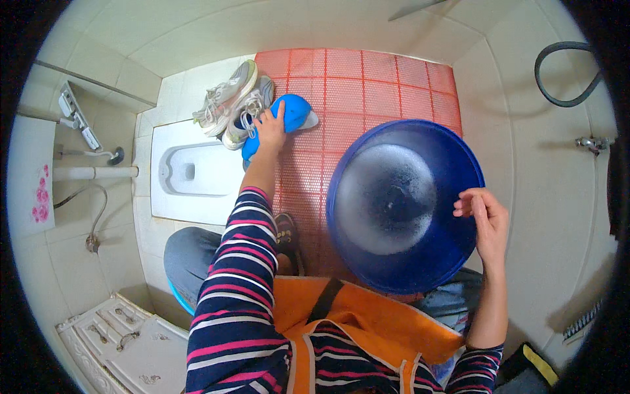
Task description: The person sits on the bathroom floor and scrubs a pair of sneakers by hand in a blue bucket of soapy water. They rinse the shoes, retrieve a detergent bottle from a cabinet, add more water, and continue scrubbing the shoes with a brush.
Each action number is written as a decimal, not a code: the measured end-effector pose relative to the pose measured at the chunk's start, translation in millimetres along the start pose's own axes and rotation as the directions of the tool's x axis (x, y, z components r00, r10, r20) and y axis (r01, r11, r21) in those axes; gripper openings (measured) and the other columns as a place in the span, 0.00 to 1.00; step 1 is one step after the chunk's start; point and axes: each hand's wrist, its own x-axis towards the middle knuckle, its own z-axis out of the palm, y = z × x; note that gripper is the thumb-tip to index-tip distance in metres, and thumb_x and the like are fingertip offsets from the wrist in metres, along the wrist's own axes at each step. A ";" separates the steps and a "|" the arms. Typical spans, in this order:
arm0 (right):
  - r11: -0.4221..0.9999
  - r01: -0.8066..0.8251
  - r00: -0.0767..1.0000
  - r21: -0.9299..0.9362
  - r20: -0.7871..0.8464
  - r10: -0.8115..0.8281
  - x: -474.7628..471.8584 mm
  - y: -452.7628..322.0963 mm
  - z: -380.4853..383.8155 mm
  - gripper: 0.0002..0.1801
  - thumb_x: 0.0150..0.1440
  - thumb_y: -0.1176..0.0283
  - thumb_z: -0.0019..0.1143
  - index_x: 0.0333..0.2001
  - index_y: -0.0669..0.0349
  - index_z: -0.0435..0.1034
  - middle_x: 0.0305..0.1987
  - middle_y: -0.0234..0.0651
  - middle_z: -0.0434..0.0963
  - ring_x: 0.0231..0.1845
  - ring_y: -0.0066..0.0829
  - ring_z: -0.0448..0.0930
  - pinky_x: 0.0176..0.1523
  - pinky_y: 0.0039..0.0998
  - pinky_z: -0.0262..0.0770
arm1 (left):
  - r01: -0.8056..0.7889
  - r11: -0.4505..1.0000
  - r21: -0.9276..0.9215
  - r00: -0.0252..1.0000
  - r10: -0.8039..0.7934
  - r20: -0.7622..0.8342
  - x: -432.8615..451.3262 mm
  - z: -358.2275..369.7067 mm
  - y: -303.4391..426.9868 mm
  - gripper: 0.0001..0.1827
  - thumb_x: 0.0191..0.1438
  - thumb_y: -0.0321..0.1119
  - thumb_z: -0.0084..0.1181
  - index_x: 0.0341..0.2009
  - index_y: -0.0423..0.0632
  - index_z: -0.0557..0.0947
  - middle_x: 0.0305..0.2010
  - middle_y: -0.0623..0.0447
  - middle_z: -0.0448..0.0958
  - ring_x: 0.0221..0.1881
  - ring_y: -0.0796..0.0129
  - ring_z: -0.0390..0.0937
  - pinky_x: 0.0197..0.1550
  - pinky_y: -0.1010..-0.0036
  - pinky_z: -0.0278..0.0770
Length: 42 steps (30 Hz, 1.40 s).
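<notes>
My left hand reaches forward and lies across a bright blue item with a pale grey flap at one end, perhaps a cap. Its fingers are on the item, and part of it is hidden under the hand. Right beside it rests a pair of worn white and grey sneakers with white laces. My right hand is at the right rim of a large dark blue plastic basin, fingers loosely curled and nothing seen in them. Sudsy water stands in the basin.
A white squat toilet is set in the floor at left. Red mesh matting covers the middle floor. A white cabinet stands at lower left. A tap and a grey hose are on the right wall.
</notes>
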 end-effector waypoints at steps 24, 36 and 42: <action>0.897 0.357 0.923 0.261 -0.245 -0.296 -8.1 -14.8 -38.2 0.13 0.59 0.67 0.42 0.34 0.65 0.71 0.27 0.35 0.77 0.25 0.20 0.76 0.31 0.18 0.70 | 0.069 0.359 -0.931 0.704 0.643 0.301 -83.0 -330.6 152.4 0.30 0.39 0.30 0.58 0.50 0.45 0.68 0.40 0.47 0.74 0.43 0.59 0.73 0.47 0.66 0.70; 0.924 0.311 0.947 0.221 -0.151 -0.282 -29.8 -2.6 -46.7 0.09 0.56 0.74 0.45 0.32 0.70 0.71 0.27 0.36 0.76 0.27 0.20 0.75 0.33 0.20 0.73 | -0.567 0.805 -0.176 0.614 0.555 0.561 -124.9 -103.0 285.7 0.46 0.36 0.39 0.66 0.61 0.58 0.57 0.55 0.34 0.63 0.60 0.46 0.59 0.54 0.55 0.64; 0.938 0.336 0.937 0.086 -0.133 -0.323 -33.5 -4.0 -51.4 0.08 0.55 0.75 0.45 0.32 0.68 0.72 0.26 0.36 0.76 0.26 0.20 0.76 0.32 0.19 0.72 | -0.677 0.666 -0.312 0.289 0.632 0.719 -130.7 -2.3 281.9 0.35 0.35 0.43 0.65 0.50 0.47 0.71 0.47 0.33 0.69 0.52 0.47 0.67 0.48 0.58 0.68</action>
